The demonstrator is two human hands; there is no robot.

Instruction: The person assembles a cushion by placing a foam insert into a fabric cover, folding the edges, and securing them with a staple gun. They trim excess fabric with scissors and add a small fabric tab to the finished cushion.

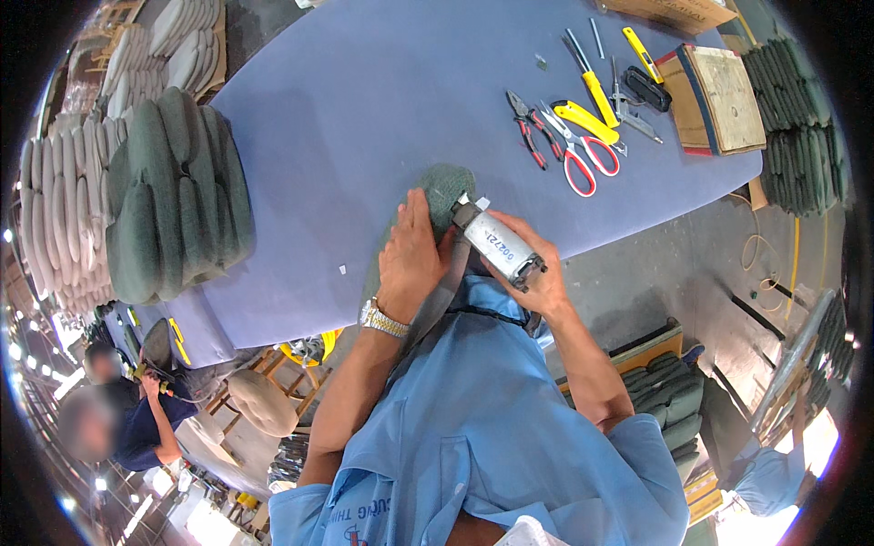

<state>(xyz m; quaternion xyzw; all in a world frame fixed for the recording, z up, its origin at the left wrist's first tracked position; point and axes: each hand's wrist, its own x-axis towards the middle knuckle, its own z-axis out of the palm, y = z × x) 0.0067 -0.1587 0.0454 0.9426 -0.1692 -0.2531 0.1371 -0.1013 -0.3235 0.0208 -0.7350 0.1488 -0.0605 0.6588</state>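
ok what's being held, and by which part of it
The right hand holds the silver tool by its body's right side; the left hand lies on the green pad, grip unclear.

Blue-covered desk [346, 109] with a bunch of hand tools over on the right side: red-and-black pliers [517, 105], red-and-white-handled scissors [571, 139] just beside them, a long tool with a yellow handle [601, 98], plus a yellow cutter [643, 55] further back. Brown box [719, 100] near the right end. At the left there's a fat pile of dark green cushions [173, 200], paler grey ones [68, 209] stacked behind. Lower left, someone in a dark top [137, 446] and a beige round seat [262, 400]
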